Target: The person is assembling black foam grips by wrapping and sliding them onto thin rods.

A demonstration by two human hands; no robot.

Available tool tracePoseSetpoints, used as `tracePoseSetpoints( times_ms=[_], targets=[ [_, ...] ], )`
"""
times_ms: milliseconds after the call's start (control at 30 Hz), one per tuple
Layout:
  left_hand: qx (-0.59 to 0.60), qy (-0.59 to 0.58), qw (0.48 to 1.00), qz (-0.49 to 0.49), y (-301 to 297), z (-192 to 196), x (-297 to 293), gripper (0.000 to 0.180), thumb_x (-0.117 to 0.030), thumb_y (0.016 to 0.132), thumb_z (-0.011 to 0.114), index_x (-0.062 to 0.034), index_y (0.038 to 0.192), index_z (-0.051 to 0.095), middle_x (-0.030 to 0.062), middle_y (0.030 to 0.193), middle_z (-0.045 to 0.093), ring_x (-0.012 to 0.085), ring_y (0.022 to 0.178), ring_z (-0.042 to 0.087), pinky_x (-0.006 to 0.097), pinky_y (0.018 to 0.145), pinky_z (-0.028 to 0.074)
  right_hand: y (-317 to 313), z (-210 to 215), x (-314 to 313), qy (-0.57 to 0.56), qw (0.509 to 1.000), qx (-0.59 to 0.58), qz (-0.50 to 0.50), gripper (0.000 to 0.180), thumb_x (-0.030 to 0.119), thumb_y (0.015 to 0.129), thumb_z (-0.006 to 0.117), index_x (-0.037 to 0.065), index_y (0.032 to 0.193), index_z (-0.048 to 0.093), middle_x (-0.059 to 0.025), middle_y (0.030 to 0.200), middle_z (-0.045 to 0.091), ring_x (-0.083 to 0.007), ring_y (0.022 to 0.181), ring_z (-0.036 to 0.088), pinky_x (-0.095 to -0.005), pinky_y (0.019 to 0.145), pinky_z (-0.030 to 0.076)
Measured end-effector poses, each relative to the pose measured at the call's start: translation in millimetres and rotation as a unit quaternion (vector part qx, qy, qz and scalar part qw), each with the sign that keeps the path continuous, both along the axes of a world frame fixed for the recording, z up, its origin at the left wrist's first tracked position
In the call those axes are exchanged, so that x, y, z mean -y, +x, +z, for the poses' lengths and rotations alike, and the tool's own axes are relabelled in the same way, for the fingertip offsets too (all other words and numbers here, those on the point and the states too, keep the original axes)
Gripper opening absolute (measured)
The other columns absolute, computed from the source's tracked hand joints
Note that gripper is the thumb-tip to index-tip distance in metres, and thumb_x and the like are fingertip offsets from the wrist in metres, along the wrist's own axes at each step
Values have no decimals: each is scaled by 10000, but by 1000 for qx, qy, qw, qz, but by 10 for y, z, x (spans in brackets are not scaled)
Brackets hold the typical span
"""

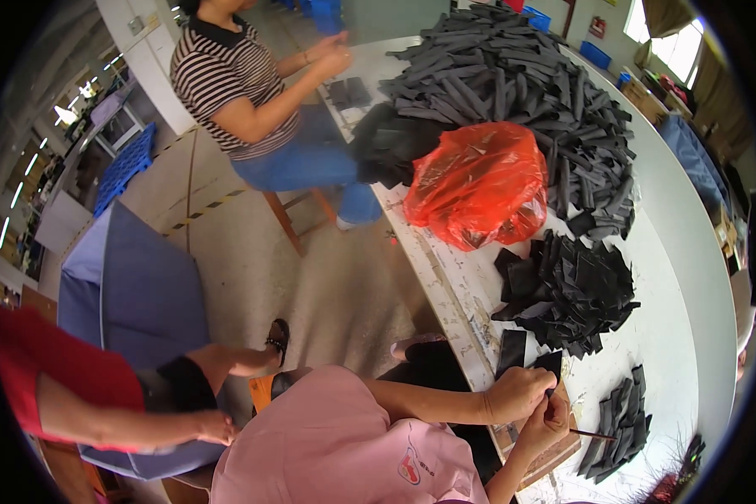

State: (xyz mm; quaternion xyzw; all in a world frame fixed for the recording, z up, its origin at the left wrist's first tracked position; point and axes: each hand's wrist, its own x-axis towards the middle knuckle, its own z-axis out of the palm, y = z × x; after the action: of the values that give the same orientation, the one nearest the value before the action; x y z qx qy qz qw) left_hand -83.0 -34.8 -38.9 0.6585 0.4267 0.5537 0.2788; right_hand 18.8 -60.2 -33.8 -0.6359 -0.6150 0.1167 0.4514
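My left hand point(517, 395) is closed, its fingers pinching a flat black fabric-like piece point(549, 363) over the table's near edge. Right against it, my right hand point(546, 423) is closed on a thin dark stick-like tool point(593, 434), whose end points out to the right. Where the fingertips meet, the detail of the black piece is hidden. Beneath both hands lies a brown wooden board point(554, 458). Another flat black piece point(511, 351) rests just beyond my left hand. To the right is a small stack of black strips point(618, 427).
Farther along the white table point(668, 323) are a heap of flat black pieces point(580, 290), a red plastic bag point(479, 185) and a large pile of dark strips point(512, 76). A striped-shirted person point(235, 88) sits beyond. At left, a red-shirted person point(76, 395) is beside a blue-grey bin point(155, 277).
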Motion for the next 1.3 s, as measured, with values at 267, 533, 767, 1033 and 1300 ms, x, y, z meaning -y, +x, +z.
tracePoseSetpoints(
  times_ms=[267, 533, 767, 1033, 1300],
  targets=[
    [284, -259, 863, -329, -221, -50, -194, 184, 103, 617, 539, 21, 763, 462, 26, 662, 510, 60, 608, 486, 220, 518, 399, 100, -27, -2, -147, 922, -355, 48, 11, -26, 708, 538, -27, 705, 548, -29, 641, 535, -85, 561, 470, -185, 516, 388],
    [170, -231, 957, -45, -123, -11, -146, 180, 46, 614, 512, 27, 789, 470, 101, 607, 515, 177, 519, 513, 287, 500, 408, 39, -111, -40, -246, 638, -695, 222, 145, 153, 792, 596, 44, 871, 544, 2, 717, 523, -68, 611, 443, -185, 499, 348],
    [238, -198, 944, -116, -263, -58, -98, 198, 77, 623, 530, 20, 803, 470, 108, 634, 559, 183, 567, 567, 264, 519, 431, -6, -150, -84, -191, 788, -545, 211, 182, 208, 829, 553, 48, 916, 545, 2, 745, 549, -64, 614, 457, -197, 536, 361],
    [524, -374, 654, -398, -552, 65, 2, 308, 96, 651, 538, 14, 940, 473, 22, 675, 501, 25, 417, 382, 158, 354, 270, -112, -27, -69, -170, 806, -523, 219, 285, 247, 823, 559, 30, 1004, 525, -50, 861, 568, -118, 738, 546, -234, 646, 450],
    [458, -313, 748, -363, -583, 137, 76, 425, 59, 666, 533, 23, 1083, 460, 0, 668, 481, 21, 404, 356, 161, 357, 266, -189, 97, -86, -93, 825, -484, 278, 179, 218, 842, 537, 43, 880, 522, -49, 851, 555, -113, 763, 525, -210, 685, 433]
  ],
)
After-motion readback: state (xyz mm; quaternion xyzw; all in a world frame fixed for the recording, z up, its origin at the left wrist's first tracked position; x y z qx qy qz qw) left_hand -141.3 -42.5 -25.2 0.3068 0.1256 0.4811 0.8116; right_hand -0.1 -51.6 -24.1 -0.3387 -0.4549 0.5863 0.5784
